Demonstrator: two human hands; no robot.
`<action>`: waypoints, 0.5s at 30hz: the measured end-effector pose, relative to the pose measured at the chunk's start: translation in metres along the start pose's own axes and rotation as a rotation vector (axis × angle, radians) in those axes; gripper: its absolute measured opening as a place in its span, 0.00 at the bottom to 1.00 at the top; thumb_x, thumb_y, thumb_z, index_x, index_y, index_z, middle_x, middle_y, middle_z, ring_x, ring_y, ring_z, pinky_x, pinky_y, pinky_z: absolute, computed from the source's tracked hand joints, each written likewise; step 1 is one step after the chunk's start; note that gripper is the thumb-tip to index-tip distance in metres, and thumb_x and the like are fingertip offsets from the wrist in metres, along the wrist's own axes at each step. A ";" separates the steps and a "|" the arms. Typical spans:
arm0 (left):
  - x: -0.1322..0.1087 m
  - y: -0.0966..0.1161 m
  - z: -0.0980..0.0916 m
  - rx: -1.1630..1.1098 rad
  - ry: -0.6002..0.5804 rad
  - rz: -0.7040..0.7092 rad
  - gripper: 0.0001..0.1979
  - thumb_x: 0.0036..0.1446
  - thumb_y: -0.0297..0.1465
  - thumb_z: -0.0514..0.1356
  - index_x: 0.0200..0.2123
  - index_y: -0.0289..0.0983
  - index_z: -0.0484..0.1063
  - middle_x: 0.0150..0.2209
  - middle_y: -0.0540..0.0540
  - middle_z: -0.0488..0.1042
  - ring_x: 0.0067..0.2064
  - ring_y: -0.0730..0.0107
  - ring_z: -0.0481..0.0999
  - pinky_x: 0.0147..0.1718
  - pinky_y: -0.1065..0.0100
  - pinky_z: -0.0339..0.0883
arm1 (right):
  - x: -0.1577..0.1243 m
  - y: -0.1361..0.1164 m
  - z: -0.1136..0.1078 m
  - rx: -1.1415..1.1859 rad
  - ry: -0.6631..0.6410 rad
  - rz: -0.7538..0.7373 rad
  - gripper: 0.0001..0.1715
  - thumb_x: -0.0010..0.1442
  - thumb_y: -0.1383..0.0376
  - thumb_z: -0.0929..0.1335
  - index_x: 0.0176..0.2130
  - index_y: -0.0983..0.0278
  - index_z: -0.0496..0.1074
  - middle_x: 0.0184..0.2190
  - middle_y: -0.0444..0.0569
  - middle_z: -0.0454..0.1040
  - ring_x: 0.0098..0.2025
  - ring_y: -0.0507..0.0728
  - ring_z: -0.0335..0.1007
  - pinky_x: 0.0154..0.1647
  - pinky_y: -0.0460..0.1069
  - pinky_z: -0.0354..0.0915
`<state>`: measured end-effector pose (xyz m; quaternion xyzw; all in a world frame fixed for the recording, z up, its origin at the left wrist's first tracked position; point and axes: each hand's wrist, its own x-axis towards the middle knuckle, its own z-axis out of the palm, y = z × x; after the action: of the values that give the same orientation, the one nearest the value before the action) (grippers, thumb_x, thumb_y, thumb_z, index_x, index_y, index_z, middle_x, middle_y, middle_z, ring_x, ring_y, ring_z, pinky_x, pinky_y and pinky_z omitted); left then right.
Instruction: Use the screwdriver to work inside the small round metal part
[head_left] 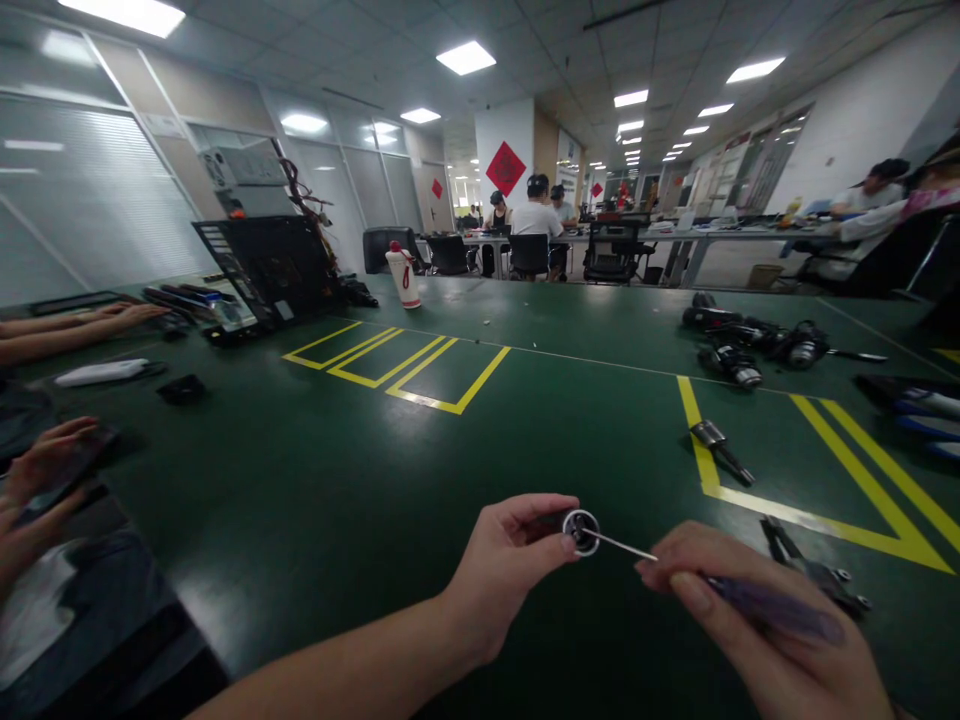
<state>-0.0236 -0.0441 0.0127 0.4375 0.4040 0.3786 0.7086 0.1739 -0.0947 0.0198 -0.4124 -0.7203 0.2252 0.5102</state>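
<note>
Gripping a screwdriver (780, 608), the right hand (739, 590) holds its tip at the open end of a round part (581, 533), which the left hand (517, 540) pinches above the counter (337, 500); this step seems under way, its result unreadable. Beyond lie a black part (814, 572), then a shafted part (721, 450) across yellow tape (706, 474), and farthest a dark cluster (750, 335), none in hand.

left hand (514, 550): thumb-and-finger pinch | right hand (772, 655): curled, gripping
</note>
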 end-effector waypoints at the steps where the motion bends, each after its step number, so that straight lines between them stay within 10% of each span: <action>1: -0.001 -0.001 0.001 -0.002 -0.001 0.007 0.17 0.44 0.25 0.66 0.41 0.35 0.75 0.40 0.43 0.78 0.42 0.65 0.75 0.43 0.65 0.67 | -0.001 -0.003 0.001 -0.073 -0.035 -0.059 0.07 0.57 0.70 0.66 0.36 0.59 0.73 0.29 0.45 0.77 0.31 0.54 0.76 0.29 0.44 0.72; 15: -0.002 -0.005 0.007 0.027 0.051 0.074 0.16 0.41 0.24 0.67 0.37 0.33 0.77 0.37 0.41 0.78 0.39 0.65 0.77 0.43 0.64 0.69 | -0.001 -0.021 0.016 -0.420 -0.046 -0.395 0.09 0.62 0.69 0.62 0.37 0.63 0.71 0.28 0.48 0.79 0.32 0.55 0.77 0.28 0.44 0.73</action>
<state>-0.0171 -0.0494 0.0104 0.4519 0.4105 0.4100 0.6776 0.1513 -0.1057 0.0286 -0.3557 -0.8288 -0.0233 0.4313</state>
